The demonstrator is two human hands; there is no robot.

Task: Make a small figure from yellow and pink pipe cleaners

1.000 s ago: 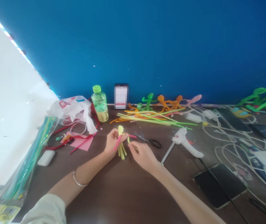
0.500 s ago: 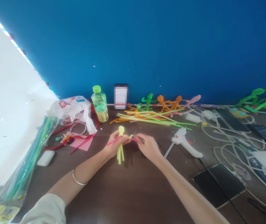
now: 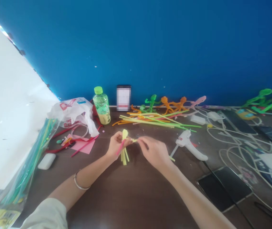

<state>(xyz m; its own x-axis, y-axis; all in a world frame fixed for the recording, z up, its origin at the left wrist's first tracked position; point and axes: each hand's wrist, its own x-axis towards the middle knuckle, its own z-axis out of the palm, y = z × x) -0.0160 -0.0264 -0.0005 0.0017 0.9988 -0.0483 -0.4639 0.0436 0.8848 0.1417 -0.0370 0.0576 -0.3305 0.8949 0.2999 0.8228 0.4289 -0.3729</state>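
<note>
**Both hands on the yellow pipe-cleaner figure**

Your left hand [image 3: 115, 147] is closed around a small yellow pipe-cleaner figure [image 3: 124, 149], held upright above the bench [image 3: 131, 194], its looped top poking out above your fingers and its loose yellow ends hanging below. A pink pipe cleaner [image 3: 120, 147] crosses the figure at your grip. Your right hand [image 3: 153, 151] is pinched on a short yellow end [image 3: 134, 140] sticking out sideways from the figure (whether the pink strand also runs into that pinch is too blurred to tell). The two hands are nearly touching.

Just right of your right hand lies a white glue gun [image 3: 188, 145]. Behind the hands sits a loose heap of yellow, green and orange pipe cleaners [image 3: 155, 121], with a green-capped drink bottle [image 3: 101, 106] to its left and finished green and orange figures [image 3: 165, 104] against the blue wall. A dark phone [image 3: 224, 189] lies at the right.
</note>
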